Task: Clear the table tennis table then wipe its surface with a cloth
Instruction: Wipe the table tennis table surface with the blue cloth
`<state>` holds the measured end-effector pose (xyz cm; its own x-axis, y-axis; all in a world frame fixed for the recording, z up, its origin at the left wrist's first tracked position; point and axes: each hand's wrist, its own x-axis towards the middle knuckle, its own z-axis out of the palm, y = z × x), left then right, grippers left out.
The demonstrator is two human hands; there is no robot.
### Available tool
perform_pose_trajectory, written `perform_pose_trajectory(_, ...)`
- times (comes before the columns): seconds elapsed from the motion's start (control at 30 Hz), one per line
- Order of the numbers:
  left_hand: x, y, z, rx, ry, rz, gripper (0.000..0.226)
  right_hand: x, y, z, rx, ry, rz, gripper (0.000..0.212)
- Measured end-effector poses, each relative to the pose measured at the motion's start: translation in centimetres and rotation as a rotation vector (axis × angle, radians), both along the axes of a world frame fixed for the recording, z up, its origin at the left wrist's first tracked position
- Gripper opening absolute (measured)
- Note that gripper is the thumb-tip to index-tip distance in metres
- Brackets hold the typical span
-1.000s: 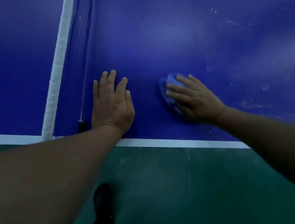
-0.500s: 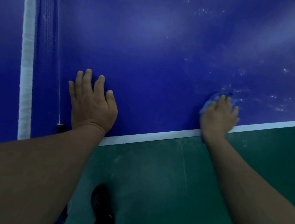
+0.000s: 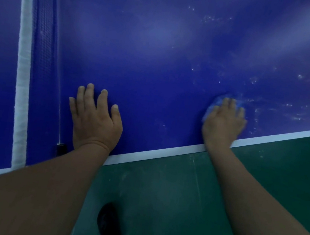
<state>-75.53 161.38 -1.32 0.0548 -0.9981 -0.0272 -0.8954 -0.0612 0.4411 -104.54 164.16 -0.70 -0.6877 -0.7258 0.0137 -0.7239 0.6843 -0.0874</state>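
The blue table tennis table (image 3: 157,59) fills the upper view, with a white line along its near edge. My left hand (image 3: 95,118) lies flat on the surface beside the net, fingers spread and straight. My right hand (image 3: 224,122) presses a light blue cloth (image 3: 213,103) onto the table close to the near edge; only the cloth's far and left edges peek out from under the fingers. White dusty smears (image 3: 287,110) mark the surface to the right of the cloth.
The net (image 3: 40,54) with its white top band (image 3: 23,62) runs away from me at the left, clamped by a black post (image 3: 60,148) at the edge. Below lies green floor (image 3: 179,198), with my dark shoe (image 3: 107,224) on it.
My right hand slid the cloth from the middle of the table to the right, toward the near edge, then held about there. My left hand stayed planted; the view swung to the right.
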Motion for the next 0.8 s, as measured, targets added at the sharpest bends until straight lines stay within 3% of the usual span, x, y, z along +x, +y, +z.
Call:
perform_pose_trajectory(0.1,0.0,0.0,0.0,-0.005,0.018,0.01,0.048,3.1,-0.1,-0.3,0.066,-0.002,0.424,0.056)
perform_pose_trajectory(0.2,0.0,0.0,0.2,-0.008,0.043,0.008,0.048,-0.3,0.5,0.5,0.113,0.046,0.497,0.06)
perform_pose_trajectory(0.3,0.0,0.0,0.1,-0.01,0.037,0.008,0.048,-2.2,0.1,0.9,0.015,0.004,0.526,0.052)
perform_pose_trajectory(0.53,0.3,-0.1,-0.1,-0.021,0.055,0.004,0.047,2.4,-3.6,1.3,0.016,-0.031,1.267,0.045)
perform_pose_trajectory(0.7,0.1,-0.2,-0.1,-0.02,0.071,0.009,0.047,4.3,1.1,1.0,0.004,-0.025,1.741,0.039)
perform_pose_trajectory(0.8,0.1,-0.1,-0.1,-0.022,0.068,0.005,0.048,0.4,5.7,1.7,0.149,0.036,1.893,0.036)
